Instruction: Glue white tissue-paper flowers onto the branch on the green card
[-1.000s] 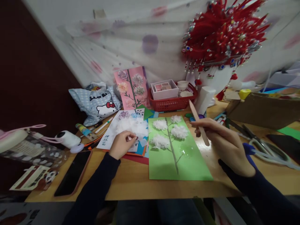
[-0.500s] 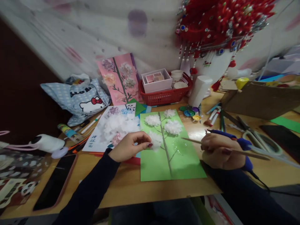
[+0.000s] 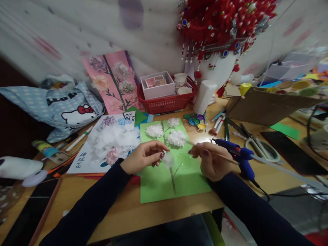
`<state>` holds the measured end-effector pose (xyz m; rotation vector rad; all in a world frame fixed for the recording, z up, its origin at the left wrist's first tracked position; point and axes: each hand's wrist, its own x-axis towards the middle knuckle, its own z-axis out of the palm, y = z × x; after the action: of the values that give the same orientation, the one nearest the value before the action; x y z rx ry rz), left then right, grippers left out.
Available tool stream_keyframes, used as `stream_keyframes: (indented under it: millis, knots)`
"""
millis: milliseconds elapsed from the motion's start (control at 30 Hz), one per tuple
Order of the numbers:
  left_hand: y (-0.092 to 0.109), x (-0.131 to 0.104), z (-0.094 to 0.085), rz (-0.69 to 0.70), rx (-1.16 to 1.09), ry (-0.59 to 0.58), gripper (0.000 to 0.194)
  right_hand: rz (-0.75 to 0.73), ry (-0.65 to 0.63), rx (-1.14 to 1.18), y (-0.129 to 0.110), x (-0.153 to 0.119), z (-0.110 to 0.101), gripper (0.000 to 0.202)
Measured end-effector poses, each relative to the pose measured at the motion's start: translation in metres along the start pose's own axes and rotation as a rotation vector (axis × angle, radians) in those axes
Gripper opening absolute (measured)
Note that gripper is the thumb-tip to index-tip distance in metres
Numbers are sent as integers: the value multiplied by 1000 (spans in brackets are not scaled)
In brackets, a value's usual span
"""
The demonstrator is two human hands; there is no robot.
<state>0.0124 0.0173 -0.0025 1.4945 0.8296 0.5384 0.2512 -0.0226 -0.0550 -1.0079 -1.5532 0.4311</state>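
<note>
My left hand pinches a small white petal piece over the left half of a green sheet. Three fluffy white flowers sit on the sheet around a painted grey stem. A clear, shiny glue outline lies right of the stem. Over the sheet's right edge, my right hand holds a thin wooden stick, its tip pointing left towards a flower. Just beyond that hand, a blue glue gun rests on the table.
White petals are piled on a printed sheet at left. Behind stand a pink flower picture, a red basket and a white roll. Scissors and a black phone lie at right, another phone at left.
My right hand has moved left over the green sheet with the stick, leaving the glue gun to its right. My left hand still holds the petal piece. The camera view has shifted right.
</note>
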Motion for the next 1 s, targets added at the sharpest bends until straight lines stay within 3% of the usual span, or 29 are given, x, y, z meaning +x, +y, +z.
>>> stream_keyframes:
  millis: [100, 333, 400, 567, 700, 1000]
  knots:
    - [2, -1, 1, 59, -76, 41, 22, -49, 123, 189, -13, 9, 14, 19]
    - [16, 8, 8, 220, 11, 94, 15, 209, -161, 577, -28, 19, 18, 16]
    - [18, 10, 11, 266, 96, 142, 16, 247, -172, 601, -28, 19, 18, 23]
    - [16, 11, 18, 336, 333, 305, 22, 289, -54, 600, -25, 19, 22, 19]
    - [15, 10, 23, 346, 355, 280, 27, 300, -40, 597, -25, 20, 22, 18]
    - [12, 11, 24, 487, 373, 416, 19, 341, -56, 653, -31, 19, 23, 17]
